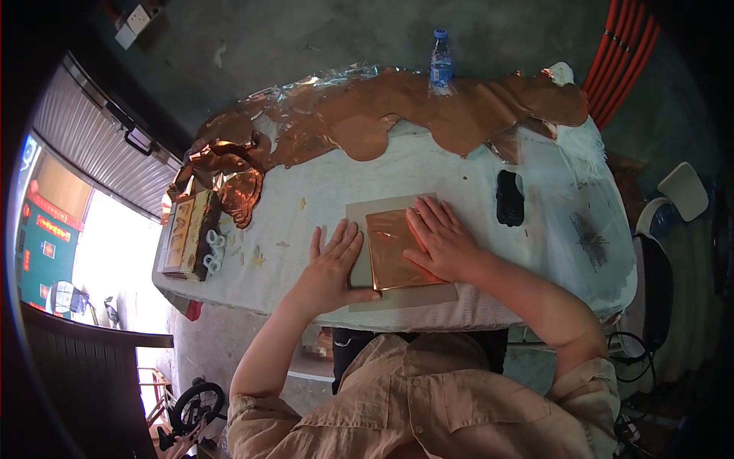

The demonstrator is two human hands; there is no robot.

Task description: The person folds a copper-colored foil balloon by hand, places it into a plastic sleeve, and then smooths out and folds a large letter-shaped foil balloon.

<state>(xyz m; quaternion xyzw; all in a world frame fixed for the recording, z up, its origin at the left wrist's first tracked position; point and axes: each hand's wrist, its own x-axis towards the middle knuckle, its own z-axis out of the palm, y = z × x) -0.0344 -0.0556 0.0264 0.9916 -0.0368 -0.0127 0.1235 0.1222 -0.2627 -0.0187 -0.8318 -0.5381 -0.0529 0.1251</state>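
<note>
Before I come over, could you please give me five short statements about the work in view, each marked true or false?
1. The right hand lies flat on the copper sheet. True.
2. Under the copper sheet is a board, which shows around its edges. True.
3. The left hand is clenched into a fist. False: the left hand is open, with its fingers stretched out.
4. A bottle with a blue cap stands farther from the person than the copper sheet. True.
5. The bottle is lying on its side. False: it stands upright.
</note>
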